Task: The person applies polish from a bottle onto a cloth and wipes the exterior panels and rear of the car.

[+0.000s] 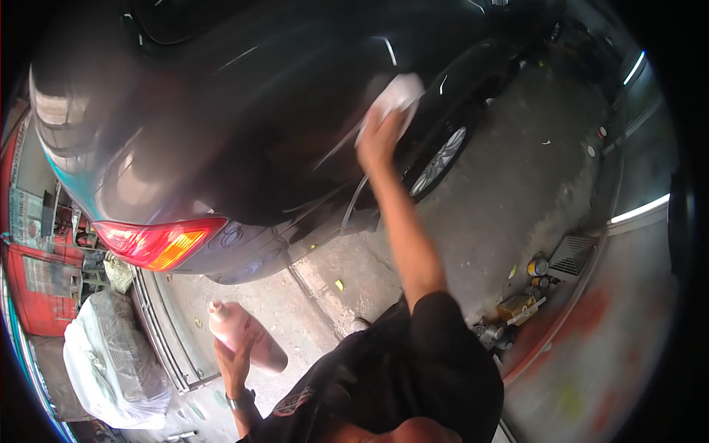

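Currently, the right hand [379, 144] grasps a blurred white cloth [403, 91] against the dark car [244, 166], near its rear wheel [440, 161], while the left hand [234, 363] has its fingers curled around a pinkish bottle [255, 338], apart from the red tail light [159, 242].

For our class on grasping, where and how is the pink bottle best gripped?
The pink bottle is probably best gripped around mid-body, from the wearer's near side, as the left hand does: its body is long and rounded, while the narrow nozzle offers little surface.
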Demonstrator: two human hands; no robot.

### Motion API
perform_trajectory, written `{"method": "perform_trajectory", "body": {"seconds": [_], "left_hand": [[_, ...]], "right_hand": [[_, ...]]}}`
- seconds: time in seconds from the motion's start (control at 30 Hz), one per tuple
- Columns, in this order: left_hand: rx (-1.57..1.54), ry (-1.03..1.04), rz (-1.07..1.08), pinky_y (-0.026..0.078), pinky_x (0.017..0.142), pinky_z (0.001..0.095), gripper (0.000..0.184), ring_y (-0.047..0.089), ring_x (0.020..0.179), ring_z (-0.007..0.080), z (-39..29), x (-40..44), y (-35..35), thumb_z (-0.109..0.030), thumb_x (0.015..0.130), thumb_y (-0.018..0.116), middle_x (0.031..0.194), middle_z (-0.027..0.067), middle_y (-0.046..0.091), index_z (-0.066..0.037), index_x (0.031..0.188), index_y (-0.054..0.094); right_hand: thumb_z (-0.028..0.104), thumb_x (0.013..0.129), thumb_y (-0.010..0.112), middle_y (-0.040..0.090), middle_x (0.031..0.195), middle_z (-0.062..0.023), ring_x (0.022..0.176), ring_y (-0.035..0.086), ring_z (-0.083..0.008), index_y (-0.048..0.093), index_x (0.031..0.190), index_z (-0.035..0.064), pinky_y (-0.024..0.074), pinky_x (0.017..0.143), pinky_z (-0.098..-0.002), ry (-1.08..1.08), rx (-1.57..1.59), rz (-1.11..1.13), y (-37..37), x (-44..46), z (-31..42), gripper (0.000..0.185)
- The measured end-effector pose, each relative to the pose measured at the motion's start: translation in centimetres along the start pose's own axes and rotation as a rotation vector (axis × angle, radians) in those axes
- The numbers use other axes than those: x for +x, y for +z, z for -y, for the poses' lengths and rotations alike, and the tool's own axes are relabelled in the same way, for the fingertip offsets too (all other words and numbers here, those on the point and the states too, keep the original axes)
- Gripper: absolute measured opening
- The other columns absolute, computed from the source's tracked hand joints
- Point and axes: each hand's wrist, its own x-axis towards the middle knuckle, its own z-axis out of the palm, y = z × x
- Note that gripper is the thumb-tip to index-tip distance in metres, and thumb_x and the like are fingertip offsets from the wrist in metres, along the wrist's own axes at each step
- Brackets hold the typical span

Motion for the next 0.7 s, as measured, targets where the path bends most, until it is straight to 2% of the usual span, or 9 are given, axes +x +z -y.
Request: {"method": "perform_trajectory", "body": {"seconds": [0.03,0.1,0.13,0.23,0.3,0.4,0.5,0.63,0.7], "left_hand": [[0.014,0.000,0.004,0.056,0.089,0.0375,0.058,0.069,0.101,0.0238,1.0,-0.3,-0.4,-0.018,0.083,0.085,0.114,0.0158,0.070,0.006,0.129,0.057],[0.099,-0.037,-0.067,0.056,0.089,0.0374,0.057,0.069,0.101,0.0236,2.9,-1.6,-1.0,-0.018,0.083,0.085,0.113,0.0156,0.070,0.006,0.128,0.058],[0.140,-0.051,-0.104,0.056,0.089,0.0374,0.056,0.069,0.100,0.0236,3.5,-2.1,-1.3,-0.018,0.083,0.085,0.112,0.0156,0.071,0.006,0.127,0.059],[-0.053,-0.112,-0.018,0.055,0.090,0.0370,0.062,0.066,0.102,0.0232,3.0,-2.8,-2.4,-0.023,0.086,0.086,0.117,0.0157,0.067,0.006,0.131,0.054],[-0.025,-0.112,-0.014,0.055,0.089,0.0369,0.061,0.066,0.100,0.0234,2.5,-3.0,-2.9,-0.023,0.086,0.086,0.115,0.0156,0.067,0.006,0.130,0.055],[0.030,-0.069,0.004,0.055,0.088,0.0370,0.061,0.066,0.099,0.0236,2.8,-2.7,-3.5,-0.023,0.086,0.086,0.114,0.0156,0.068,0.006,0.130,0.055],[0.088,-0.039,0.004,0.055,0.087,0.0369,0.060,0.066,0.098,0.0238,2.3,-1.6,-3.0,-0.022,0.086,0.086,0.114,0.0155,0.068,0.006,0.130,0.056],[-0.037,-0.129,-0.019,0.053,0.092,0.0374,0.063,0.065,0.104,0.0243,2.5,-2.1,-2.2,-0.021,0.085,0.086,0.119,0.0164,0.066,0.006,0.132,0.055],[0.025,-0.147,-0.034,0.053,0.093,0.0378,0.064,0.064,0.106,0.0245,4.1,-2.8,-2.8,-0.022,0.085,0.087,0.120,0.0167,0.066,0.006,0.133,0.054]], "right_hand": [[0.030,0.106,0.050,0.050,0.135,-0.0401,0.129,0.048,-0.0506,0.048,0.131,-0.0162,0.0345,0.113,-0.0508,0.044,0.071,-0.089,-0.6,5.8,-0.7,0.052],[0.037,0.106,0.048,0.050,0.127,-0.0425,0.114,0.054,-0.0530,0.050,0.124,-0.0139,0.0402,0.104,-0.0552,0.148,0.149,-0.076,-1.8,13.4,-3.1,0.053],[0.036,0.107,0.048,0.048,0.130,-0.0428,0.117,0.050,-0.0553,0.049,0.126,-0.0125,0.0378,0.104,-0.0578,0.105,0.160,-0.166,-1.4,13.4,-3.1,0.051],[0.042,0.109,0.042,0.054,0.130,-0.0383,0.124,0.053,-0.0493,0.050,0.129,-0.0138,0.0406,0.106,-0.0491,0.120,0.049,-0.137,-0.3,5.4,-3.6,0.060],[0.032,0.109,0.041,0.029,0.157,-0.0400,0.149,0.030,-0.0477,0.027,0.151,-0.0177,0.0235,0.124,-0.0468,0.191,0.134,-0.026,1.1,-7.0,-0.7,0.066],[0.025,0.105,0.042,0.007,0.166,-0.0350,0.156,0.007,-0.0469,0.005,0.158,-0.0129,0.0057,0.128,-0.0479,0.107,0.081,0.067,1.9,-21.4,1.9,0.075],[0.022,0.103,0.047,0.024,0.158,-0.0406,0.149,0.017,-0.0587,0.026,0.151,-0.0151,0.0117,0.124,-0.0588,0.041,0.186,0.028,1.5,-15.7,0.4,0.064],[0.031,0.107,0.047,0.048,0.141,-0.0393,0.138,0.042,-0.0496,0.051,0.131,-0.0155,0.0275,0.119,-0.0518,0.124,0.183,-0.022,-2.1,5.5,-2.3,0.052],[0.034,0.108,0.045,0.052,0.136,-0.0384,0.134,0.045,-0.0489,0.052,0.131,-0.0146,0.0304,0.117,-0.0503,-0.064,0.138,-0.242,-0.9,10.2,-4.6,0.054]]}}
